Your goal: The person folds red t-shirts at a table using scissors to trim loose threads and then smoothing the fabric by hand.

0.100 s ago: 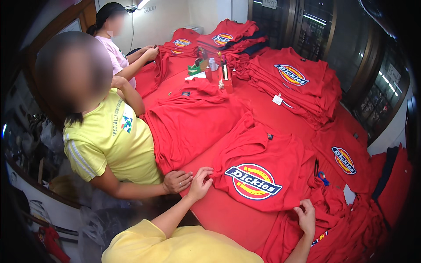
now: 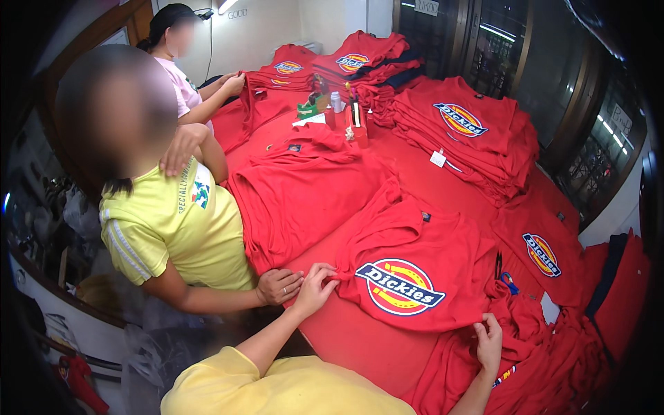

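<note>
A red T-shirt [image 2: 456,259] with a big oval print in navy, white and yellow lies spread on the red table, front side up. My left hand [image 2: 316,290] pinches the edge of its fabric on the left side. At the lower right corner of the same shirt, the fingers of my right hand [image 2: 489,341] close on the edge. Part of that hand's grip is hidden by the cloth and by its own fingers. Just left of my left hand rests a co-worker's hand [image 2: 279,286] with a ring.
A loose heap of red shirts [image 2: 553,360] lies to my right, near blue-handled scissors [image 2: 510,282]. Folded stacks [image 2: 477,149] fill the far right. Another red shirt [image 2: 297,197] lies before a person in yellow [image 2: 187,242]. Small bottles [image 2: 336,102] and a red holder [image 2: 357,131] stand mid-table.
Both my hands have shifted slightly, with the right hand's fingertips a little higher and further right at the shirt's edge. The near co-worker's raised hand has come down to the upper chest.
</note>
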`<state>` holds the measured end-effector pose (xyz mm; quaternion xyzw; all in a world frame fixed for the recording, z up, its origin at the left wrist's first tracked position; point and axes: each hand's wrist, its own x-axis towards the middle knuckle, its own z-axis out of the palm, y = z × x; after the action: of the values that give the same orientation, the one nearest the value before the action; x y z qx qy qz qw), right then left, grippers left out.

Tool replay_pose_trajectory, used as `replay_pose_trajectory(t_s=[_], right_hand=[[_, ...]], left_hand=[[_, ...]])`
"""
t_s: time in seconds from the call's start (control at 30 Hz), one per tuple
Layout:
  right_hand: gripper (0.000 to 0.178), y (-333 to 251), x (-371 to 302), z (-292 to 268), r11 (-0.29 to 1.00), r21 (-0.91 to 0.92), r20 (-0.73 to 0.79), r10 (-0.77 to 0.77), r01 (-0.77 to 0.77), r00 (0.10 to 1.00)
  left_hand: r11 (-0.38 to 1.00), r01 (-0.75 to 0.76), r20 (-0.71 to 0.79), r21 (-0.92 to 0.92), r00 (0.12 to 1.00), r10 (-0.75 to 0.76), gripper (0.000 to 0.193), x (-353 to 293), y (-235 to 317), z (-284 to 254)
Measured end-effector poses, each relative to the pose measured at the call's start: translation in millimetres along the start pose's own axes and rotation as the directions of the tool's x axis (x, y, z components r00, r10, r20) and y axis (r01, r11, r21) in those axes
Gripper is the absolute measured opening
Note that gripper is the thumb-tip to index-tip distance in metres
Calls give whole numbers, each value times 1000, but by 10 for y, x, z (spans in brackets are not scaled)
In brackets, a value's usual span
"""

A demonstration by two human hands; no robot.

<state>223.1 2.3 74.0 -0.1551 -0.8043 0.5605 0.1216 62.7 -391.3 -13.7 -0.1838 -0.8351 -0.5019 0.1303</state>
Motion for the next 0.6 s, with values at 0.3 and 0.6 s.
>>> replay_pose_trajectory(t_s=[0.3, 0.6], right_hand=[[14, -853, 122, -372, 946, 116, -332, -251, 304, 909], [34, -1715, -594, -1529, 701, 164, -419, -588, 694, 692]], left_hand=[[945, -231, -290, -231, 944, 159, 18, 1318, 852, -891], [790, -434, -486, -433, 851, 201, 18, 1428, 1786, -1695]])
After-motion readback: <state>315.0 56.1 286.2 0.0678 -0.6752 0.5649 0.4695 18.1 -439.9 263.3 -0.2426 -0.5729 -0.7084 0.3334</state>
